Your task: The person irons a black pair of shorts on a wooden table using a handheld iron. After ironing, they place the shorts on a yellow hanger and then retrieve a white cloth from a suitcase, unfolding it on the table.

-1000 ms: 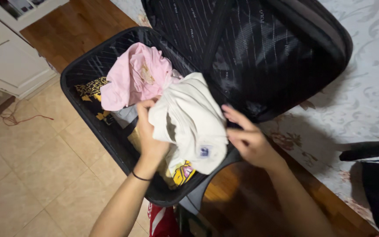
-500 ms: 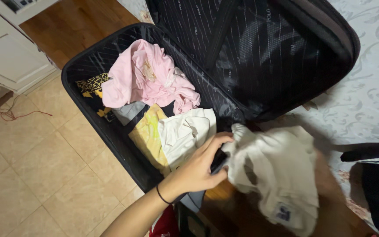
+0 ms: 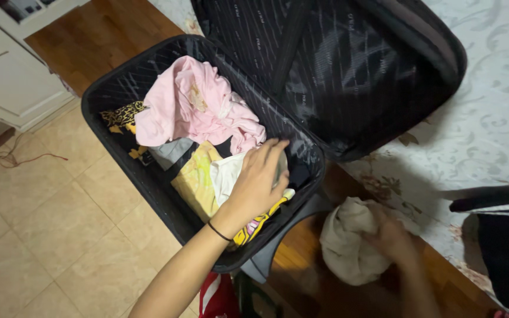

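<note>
Left hand (image 3: pixel 256 182) presses flat, grip released, on white garment (image 3: pixel 226 174); right hand (image 3: pixel 393 238) grasps bunched cream garment (image 3: pixel 346 244).

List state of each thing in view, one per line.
suitcase: open, lid flung back onto the bed.
pink garment: crumpled, inside the suitcase.
white garment: in the suitcase, under the left hand.
cream garment: bunched, outside the suitcase, gripped by the right hand.
cabinet: doors closed.

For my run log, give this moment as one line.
left hand: palm down on white garment in open black suitcase | right hand: grips bunched cream cloth outside suitcase | pink garment: in suitcase
</note>
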